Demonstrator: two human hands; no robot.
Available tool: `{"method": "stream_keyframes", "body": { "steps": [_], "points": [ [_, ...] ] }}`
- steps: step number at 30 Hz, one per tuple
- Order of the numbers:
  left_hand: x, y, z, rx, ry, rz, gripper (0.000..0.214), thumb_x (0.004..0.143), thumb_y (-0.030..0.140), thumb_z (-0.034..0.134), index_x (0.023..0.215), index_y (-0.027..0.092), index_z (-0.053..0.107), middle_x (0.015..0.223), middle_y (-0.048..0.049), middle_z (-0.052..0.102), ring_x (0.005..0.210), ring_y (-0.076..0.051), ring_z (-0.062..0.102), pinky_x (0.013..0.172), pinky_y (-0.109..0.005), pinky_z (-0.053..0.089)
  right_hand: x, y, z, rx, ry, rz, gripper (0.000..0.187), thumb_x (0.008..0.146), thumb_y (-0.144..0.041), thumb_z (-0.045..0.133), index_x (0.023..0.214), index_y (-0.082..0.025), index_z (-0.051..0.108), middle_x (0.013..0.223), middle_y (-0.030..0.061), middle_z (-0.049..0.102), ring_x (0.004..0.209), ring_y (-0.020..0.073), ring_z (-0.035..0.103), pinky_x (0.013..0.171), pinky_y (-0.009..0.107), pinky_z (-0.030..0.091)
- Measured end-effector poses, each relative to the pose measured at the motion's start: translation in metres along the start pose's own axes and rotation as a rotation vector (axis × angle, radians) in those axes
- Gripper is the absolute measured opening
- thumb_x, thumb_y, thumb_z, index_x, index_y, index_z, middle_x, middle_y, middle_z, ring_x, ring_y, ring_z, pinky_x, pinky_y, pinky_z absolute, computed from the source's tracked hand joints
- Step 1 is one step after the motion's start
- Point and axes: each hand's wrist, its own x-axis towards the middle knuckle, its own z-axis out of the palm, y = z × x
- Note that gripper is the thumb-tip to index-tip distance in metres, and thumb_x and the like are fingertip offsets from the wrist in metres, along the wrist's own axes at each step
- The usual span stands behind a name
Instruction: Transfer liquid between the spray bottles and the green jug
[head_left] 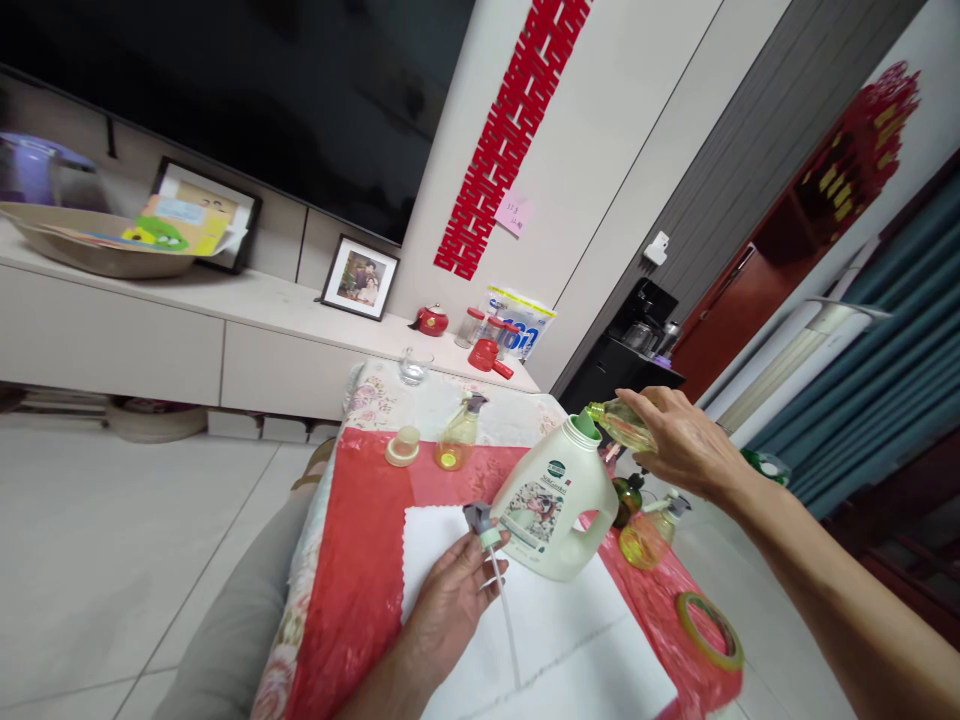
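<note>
My right hand (686,440) grips a small clear yellow-green bottle (621,422), tipped so its mouth touches the open green neck of a white detergent jug (559,498) standing on a white cloth (555,640). My left hand (454,598) rests on the cloth beside the jug, its fingers closed on a grey spray-pump head (484,528) with a long clear dip tube (508,625) trailing toward me.
On the red-and-floral covered table (360,560) stand a yellow spray bottle (457,435), a cream jug cap (403,446), a glass (414,366), two more spray bottles (649,528) at right and a tape roll (709,630). A TV cabinet (150,340) runs behind.
</note>
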Motion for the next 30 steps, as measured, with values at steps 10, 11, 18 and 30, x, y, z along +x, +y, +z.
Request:
{"method": "stream_keyframes", "body": {
  "steps": [10, 11, 18, 30],
  "points": [
    [0.0001, -0.0007, -0.0012, 0.002, -0.001, 0.000, 0.029, 0.076, 0.026, 0.077, 0.103, 0.018, 0.069, 0.111, -0.0096, 0.072, 0.076, -0.014, 0.064, 0.075, -0.029, 0.047, 0.0008, 0.0015, -0.0006, -0.008, 0.018, -0.023, 0.081, 0.070, -0.016, 0.057, 0.148, -0.023, 0.038, 0.122, 0.0094, 0.046, 0.106, 0.0216, 0.046, 0.084, 0.029, 0.042],
    [0.0003, -0.0008, -0.0015, 0.003, -0.003, 0.000, 0.029, 0.077, 0.026, 0.077, 0.104, 0.018, 0.069, 0.112, -0.0099, 0.072, 0.076, -0.014, 0.064, 0.075, -0.029, 0.047, 0.0010, 0.0016, -0.0008, -0.012, 0.020, -0.024, 0.080, 0.070, -0.015, 0.058, 0.148, -0.023, 0.039, 0.122, 0.0094, 0.046, 0.106, 0.0216, 0.046, 0.085, 0.030, 0.042],
    [0.0007, 0.0001, -0.0013, 0.000, -0.004, 0.002, 0.028, 0.079, 0.025, 0.075, 0.105, 0.018, 0.068, 0.113, -0.0104, 0.071, 0.078, -0.014, 0.064, 0.076, -0.028, 0.048, 0.0027, 0.0024, -0.0023, -0.036, 0.020, -0.028, 0.081, 0.070, -0.015, 0.059, 0.149, -0.023, 0.038, 0.123, 0.0092, 0.045, 0.104, 0.0213, 0.046, 0.084, 0.031, 0.043],
    [0.0010, -0.0003, -0.0021, 0.006, 0.005, -0.004, 0.028, 0.082, 0.025, 0.072, 0.108, 0.017, 0.067, 0.114, -0.0105, 0.071, 0.078, -0.014, 0.065, 0.075, -0.028, 0.049, 0.0038, 0.0066, -0.0063, -0.074, 0.026, -0.022, 0.081, 0.070, -0.014, 0.059, 0.148, -0.024, 0.039, 0.123, 0.0093, 0.046, 0.107, 0.0219, 0.046, 0.085, 0.030, 0.042]
  ]
}}
